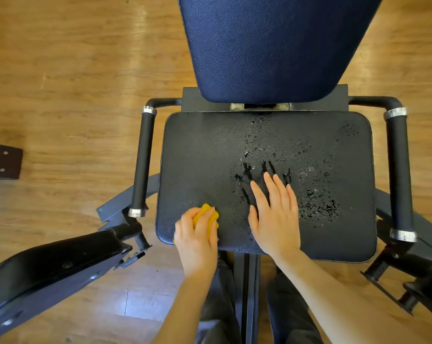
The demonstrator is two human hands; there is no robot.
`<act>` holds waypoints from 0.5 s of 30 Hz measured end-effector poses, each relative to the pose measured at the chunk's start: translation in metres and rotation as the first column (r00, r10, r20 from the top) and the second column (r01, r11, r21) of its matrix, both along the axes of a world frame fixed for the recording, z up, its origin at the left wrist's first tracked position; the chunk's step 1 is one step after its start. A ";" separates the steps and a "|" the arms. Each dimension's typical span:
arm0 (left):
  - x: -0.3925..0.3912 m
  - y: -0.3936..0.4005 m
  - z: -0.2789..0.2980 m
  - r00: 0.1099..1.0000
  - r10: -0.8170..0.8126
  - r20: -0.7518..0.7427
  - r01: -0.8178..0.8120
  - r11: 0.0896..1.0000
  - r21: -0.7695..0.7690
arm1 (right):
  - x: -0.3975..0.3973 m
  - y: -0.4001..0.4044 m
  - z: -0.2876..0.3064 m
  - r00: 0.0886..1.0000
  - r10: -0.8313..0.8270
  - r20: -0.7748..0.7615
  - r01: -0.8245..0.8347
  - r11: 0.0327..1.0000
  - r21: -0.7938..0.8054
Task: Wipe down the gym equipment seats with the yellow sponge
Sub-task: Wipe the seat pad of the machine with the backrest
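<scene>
Wet black seat (pixel 210 150) — left hand (pixel 197 234) grips the yellow sponge (pixel 205 214), right hand (pixel 274 212) flat beside it

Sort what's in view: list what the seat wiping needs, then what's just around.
Job:
sponge, gripped by left hand
seat, wet with droplets
right hand, flat on seat

Around:
backrest
handles
side pad
floor

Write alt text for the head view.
Left hand grips a yellow sponge on a wet black seat; right hand lies flat beside it. Blue backrest above, wood floor around.
</scene>
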State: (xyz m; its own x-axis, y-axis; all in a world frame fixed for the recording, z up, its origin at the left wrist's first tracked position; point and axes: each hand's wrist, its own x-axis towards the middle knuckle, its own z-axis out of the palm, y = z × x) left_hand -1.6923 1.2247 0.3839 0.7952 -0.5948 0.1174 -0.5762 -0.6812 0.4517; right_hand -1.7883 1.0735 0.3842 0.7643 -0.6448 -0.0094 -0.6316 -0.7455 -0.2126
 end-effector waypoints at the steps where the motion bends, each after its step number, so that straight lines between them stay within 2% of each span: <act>1: -0.010 0.012 0.000 1.000 -0.008 -0.013 0.008 1.000 -0.008 | 0.000 0.000 0.000 1.000 0.000 0.002 0.000 1.000 0.001; 6: -0.035 0.043 -0.001 0.994 0.017 -0.110 -0.022 0.999 -0.041 | 0.001 0.000 0.001 1.000 0.002 -0.010 -0.002 1.000 0.003; 15: 0.018 -0.049 -0.001 0.998 -0.060 -0.015 0.059 0.996 -0.071 | 0.001 0.001 -0.001 1.000 -0.006 0.005 0.006 1.000 -0.007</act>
State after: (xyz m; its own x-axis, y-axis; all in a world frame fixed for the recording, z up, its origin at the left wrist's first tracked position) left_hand -1.6740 1.1759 0.3826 0.7608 -0.6321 0.1473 -0.6067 -0.6121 0.5072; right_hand -1.7875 1.0743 0.3831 0.7601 -0.6498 -0.0007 -0.6353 -0.7430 -0.2103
